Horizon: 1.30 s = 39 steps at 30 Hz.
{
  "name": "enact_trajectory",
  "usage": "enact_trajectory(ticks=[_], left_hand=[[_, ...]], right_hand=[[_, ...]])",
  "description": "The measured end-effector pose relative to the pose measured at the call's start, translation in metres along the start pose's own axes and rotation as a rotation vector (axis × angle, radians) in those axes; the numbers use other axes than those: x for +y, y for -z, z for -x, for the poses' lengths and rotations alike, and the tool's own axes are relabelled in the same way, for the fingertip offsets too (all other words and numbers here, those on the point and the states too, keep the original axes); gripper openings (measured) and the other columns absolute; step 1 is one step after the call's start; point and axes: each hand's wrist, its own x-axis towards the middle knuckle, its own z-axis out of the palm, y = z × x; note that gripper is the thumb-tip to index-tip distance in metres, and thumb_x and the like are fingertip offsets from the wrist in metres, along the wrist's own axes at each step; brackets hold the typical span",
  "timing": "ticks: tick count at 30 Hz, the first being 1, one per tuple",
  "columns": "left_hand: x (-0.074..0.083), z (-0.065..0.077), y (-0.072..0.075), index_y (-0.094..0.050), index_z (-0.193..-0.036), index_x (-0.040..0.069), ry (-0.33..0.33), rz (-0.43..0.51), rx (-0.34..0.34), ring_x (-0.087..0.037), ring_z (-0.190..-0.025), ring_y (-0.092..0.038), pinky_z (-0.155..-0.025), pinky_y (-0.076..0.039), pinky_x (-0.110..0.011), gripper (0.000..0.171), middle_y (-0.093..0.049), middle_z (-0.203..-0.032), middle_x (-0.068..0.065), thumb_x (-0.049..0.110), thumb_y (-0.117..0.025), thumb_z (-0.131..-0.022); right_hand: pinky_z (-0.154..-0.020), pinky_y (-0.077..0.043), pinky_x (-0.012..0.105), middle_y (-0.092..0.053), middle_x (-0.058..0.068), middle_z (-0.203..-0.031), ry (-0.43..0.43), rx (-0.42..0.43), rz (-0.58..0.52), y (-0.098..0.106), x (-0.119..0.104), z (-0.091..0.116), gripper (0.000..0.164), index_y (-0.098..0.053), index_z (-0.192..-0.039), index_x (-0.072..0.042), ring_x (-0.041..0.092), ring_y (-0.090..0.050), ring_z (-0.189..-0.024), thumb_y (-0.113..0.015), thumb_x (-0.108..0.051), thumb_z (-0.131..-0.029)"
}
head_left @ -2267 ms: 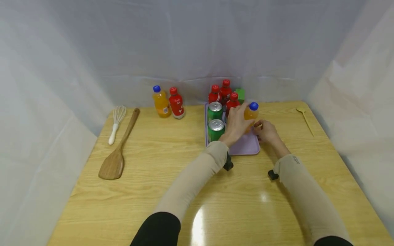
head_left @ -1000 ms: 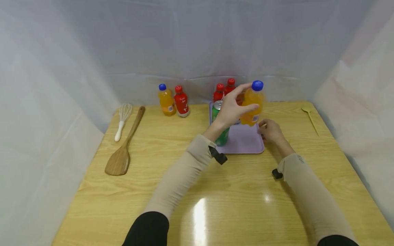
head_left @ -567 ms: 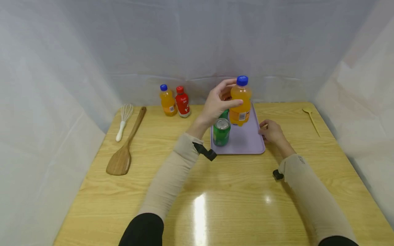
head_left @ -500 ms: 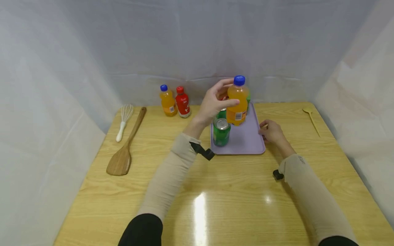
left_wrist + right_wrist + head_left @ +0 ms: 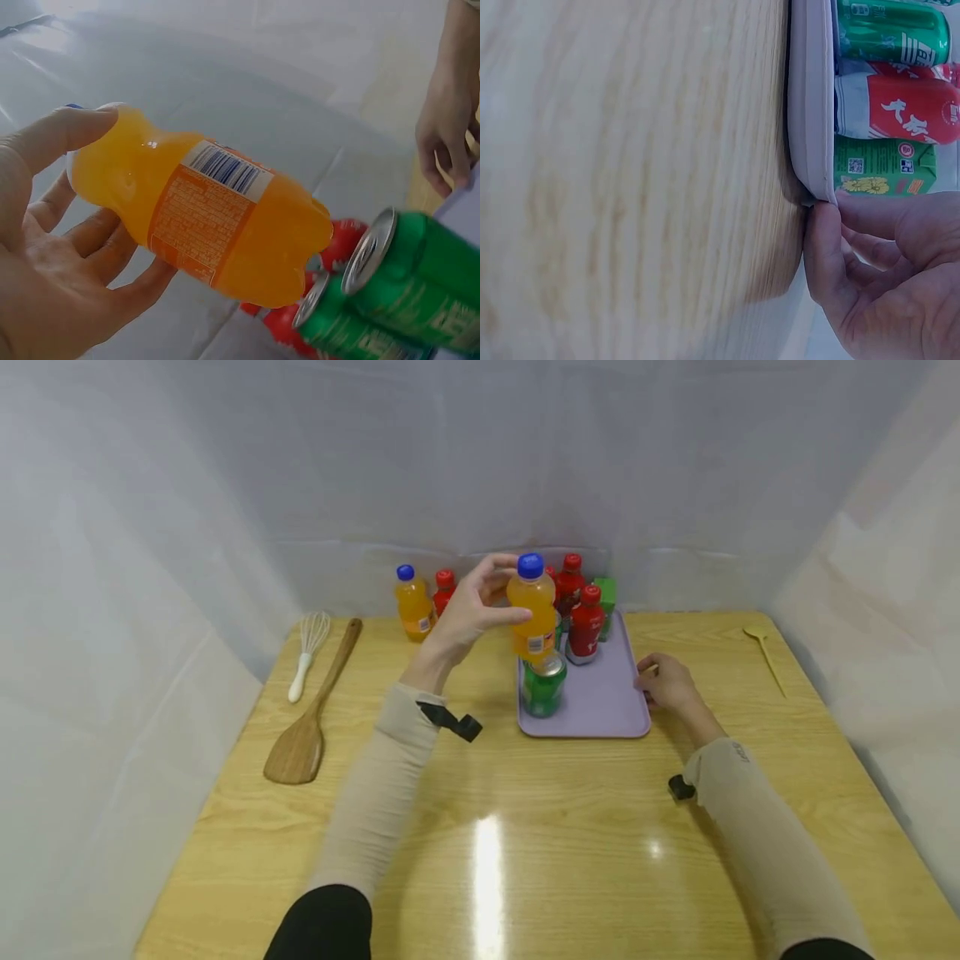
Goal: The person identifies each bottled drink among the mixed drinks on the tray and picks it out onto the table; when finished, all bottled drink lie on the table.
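Note:
My left hand (image 5: 467, 614) grips an orange soda bottle (image 5: 533, 610) with a blue cap, raised over the left side of the lilac tray (image 5: 603, 714). In the left wrist view the thumb and fingers wrap the bottle's neck end, its barcode label facing the camera. My right hand (image 5: 670, 683) pinches the tray's right rim; the right wrist view shows thumb and finger on the rim (image 5: 815, 112). On the tray stand green drink cans, the nearer can (image 5: 543, 689) at front left, several red bottles (image 5: 585, 631) behind, and a green carton (image 5: 606, 597). The held bottle partly hides the rear can.
Left of the tray, another orange bottle (image 5: 414, 606) and a red bottle (image 5: 443, 589) stand by the back sheet, the red one partly behind my left hand. A whisk (image 5: 307, 652) and wooden spatula (image 5: 300, 739) lie far left; a yellow spoon (image 5: 765, 660) lies far right.
My left hand has lifted the orange bottle off the tray's right part and carried it leftward over the cans. My right hand stays at the tray's right rim.

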Motion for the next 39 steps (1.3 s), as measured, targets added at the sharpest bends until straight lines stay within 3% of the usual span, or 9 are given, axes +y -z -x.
enact_trajectory(ticks=[7,17,28,39], left_hand=[[-0.008,0.008,0.027,-0.055,-0.147,0.013,0.008,-0.072,0.091,-0.026,-0.129,-0.063,-0.107,-0.056,-0.035,0.062,-0.063,-0.147,-0.013,-0.002,-0.078,-0.091],[-0.024,0.021,0.067,-0.057,-0.146,0.009,0.019,-0.191,0.227,-0.032,-0.132,-0.063,-0.117,-0.049,-0.046,0.059,-0.063,-0.148,-0.017,0.001,-0.078,-0.091],[-0.047,0.032,0.102,-0.052,-0.149,0.006,0.114,-0.242,0.44,-0.034,-0.139,-0.055,-0.124,-0.042,-0.045,0.068,-0.057,-0.149,-0.021,-0.003,-0.08,-0.088],[-0.069,0.045,0.137,-0.054,-0.145,0.01,0.168,-0.239,0.516,-0.03,-0.141,-0.05,-0.126,-0.039,-0.045,0.061,-0.055,-0.148,-0.013,-0.001,-0.078,-0.09]], right_hand=[[-0.059,-0.062,0.028,-0.064,0.021,-0.099,0.005,0.004,-0.005,0.004,0.001,0.003,0.034,-0.053,-0.132,0.011,0.015,-0.069,-0.071,-0.06,-0.004,-0.102],[-0.063,-0.062,0.029,-0.062,0.022,-0.103,-0.002,-0.017,-0.008,0.003,0.001,0.003,0.036,-0.051,-0.136,0.01,0.018,-0.07,-0.076,-0.057,-0.007,-0.105],[-0.061,-0.062,0.03,-0.063,0.023,-0.104,-0.008,-0.012,0.003,0.006,0.0,0.004,0.034,-0.052,-0.134,0.01,0.018,-0.07,-0.075,-0.058,-0.006,-0.104],[-0.062,-0.062,0.029,-0.062,0.02,-0.102,-0.009,0.0,-0.003,0.003,0.001,0.003,0.033,-0.053,-0.133,0.008,0.019,-0.07,-0.077,-0.058,-0.006,-0.104]])
